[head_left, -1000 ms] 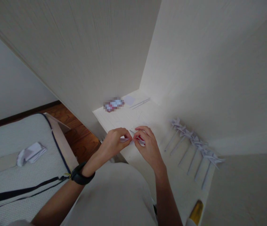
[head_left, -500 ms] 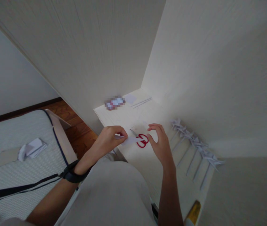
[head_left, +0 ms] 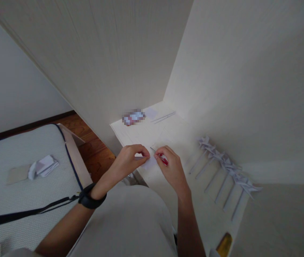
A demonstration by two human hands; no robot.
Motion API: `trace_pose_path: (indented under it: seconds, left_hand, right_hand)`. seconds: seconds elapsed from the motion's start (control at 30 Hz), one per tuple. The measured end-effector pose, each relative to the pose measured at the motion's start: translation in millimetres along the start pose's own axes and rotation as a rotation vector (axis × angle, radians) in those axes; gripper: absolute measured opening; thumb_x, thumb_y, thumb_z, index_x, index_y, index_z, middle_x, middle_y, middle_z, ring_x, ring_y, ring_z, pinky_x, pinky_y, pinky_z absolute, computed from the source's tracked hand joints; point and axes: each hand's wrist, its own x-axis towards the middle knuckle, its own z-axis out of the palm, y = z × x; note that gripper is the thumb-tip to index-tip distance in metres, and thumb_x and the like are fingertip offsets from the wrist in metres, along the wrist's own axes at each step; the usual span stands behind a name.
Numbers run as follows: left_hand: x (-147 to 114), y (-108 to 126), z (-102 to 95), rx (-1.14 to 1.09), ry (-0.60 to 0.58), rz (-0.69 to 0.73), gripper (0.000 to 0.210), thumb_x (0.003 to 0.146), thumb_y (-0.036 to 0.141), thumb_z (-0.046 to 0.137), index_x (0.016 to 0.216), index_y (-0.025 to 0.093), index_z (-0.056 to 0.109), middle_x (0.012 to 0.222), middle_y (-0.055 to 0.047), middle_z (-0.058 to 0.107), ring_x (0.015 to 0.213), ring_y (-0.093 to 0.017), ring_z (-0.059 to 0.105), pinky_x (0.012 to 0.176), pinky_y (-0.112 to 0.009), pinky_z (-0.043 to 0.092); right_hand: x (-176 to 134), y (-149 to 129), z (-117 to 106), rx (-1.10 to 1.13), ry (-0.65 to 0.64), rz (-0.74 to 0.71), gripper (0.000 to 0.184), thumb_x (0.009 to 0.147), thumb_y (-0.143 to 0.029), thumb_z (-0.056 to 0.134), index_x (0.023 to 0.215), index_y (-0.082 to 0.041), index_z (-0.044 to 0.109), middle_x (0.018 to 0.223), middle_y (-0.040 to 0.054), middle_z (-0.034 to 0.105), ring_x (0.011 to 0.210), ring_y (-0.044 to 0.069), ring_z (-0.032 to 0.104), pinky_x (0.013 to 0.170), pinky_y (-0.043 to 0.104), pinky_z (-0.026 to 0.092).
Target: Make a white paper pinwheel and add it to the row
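Note:
A small piece of white paper [head_left: 148,164] is stretched between my two hands above the table. My left hand [head_left: 130,159] pinches its left side between thumb and forefinger. At the right side, the fingertips of my right hand [head_left: 170,167] are closed on its edge. Beneath my right hand lies a pair of scissors [head_left: 164,160] with red handles; the fingers partly cover them, and a blade points to the upper left.
Paper pinwheel-like shapes on thin sticks [head_left: 223,160] lie in a row at the right. Toward the back are thin paper sticks [head_left: 165,117], a paper sheet [head_left: 151,113] and a blurred-out object [head_left: 133,117]. Folded papers [head_left: 44,166] lie on the mattress [head_left: 1,150]. Walls rise behind the table.
My right hand has moved left and closed its fingers on the paper's right edge, passing over the scissors. My left hand keeps its pinch. The view has shifted slightly.

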Motion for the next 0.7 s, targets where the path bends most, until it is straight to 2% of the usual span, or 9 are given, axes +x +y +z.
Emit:
trace_pose_path:
  seconds: [0.3, 0.7]
  left_hand:
    - [-1.6, 0.4, 2.5, -0.057, 0.055, -0.048, 0.01, 0.076, 0.014, 0.062, 0.073, 0.016, 0.072, 0.074, -0.002, 0.074, 0.071, -0.015, 0.067, 0.068, -0.022, 0.048]
    - [-2.0, 0.4, 0.5, -0.089, 0.08, -0.065, 0.01, 0.077, 0.017, 0.063, 0.071, 0.016, 0.071, 0.072, -0.001, 0.074, 0.069, -0.015, 0.066, 0.067, -0.023, 0.048]
  right_hand:
    - [2.8, -5.2, 1.1, 0.019, -0.018, -0.02, 0.011, 0.085, -0.01, 0.058, 0.083, -0.02, 0.058, 0.085, 0.0026, 0.061, 0.084, 0.018, 0.059, 0.077, 0.029, 0.045]
    - [-0.9, -2.4, -6.8, 0.079, 0.118, 0.03, 0.009, 0.085, -0.013, 0.06, 0.08, -0.02, 0.062, 0.081, 0.0012, 0.065, 0.079, 0.016, 0.061, 0.073, 0.027, 0.046]
